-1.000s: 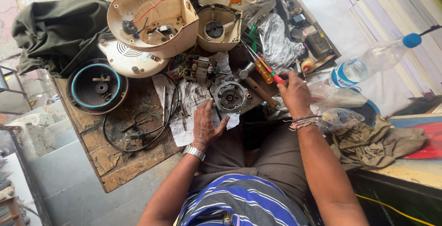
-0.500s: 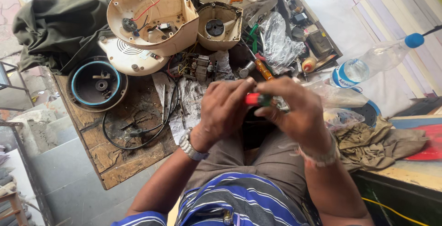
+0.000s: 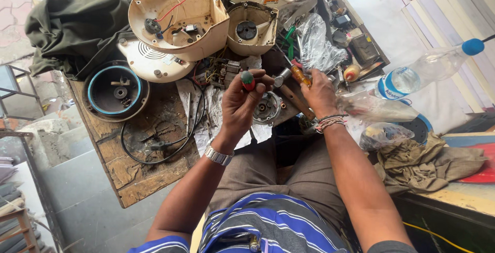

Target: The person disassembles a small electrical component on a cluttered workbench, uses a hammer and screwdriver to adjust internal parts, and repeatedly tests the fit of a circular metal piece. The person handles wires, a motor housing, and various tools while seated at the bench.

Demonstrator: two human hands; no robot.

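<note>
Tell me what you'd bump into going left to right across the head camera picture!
Dark green cloth → black round housing with a blue ring → left hand holding a small red-and-green tool → right hand on an orange-handled screwdriver → clear plastic bottle with a blue cap.

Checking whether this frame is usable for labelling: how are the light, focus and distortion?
Head view: even daylight, soft shadows; the white boards at upper right are washed out; the left hand and right hand are sharp, without motion blur; wide-angle lens bends the wooden board edges and stretches the corners.
</note>
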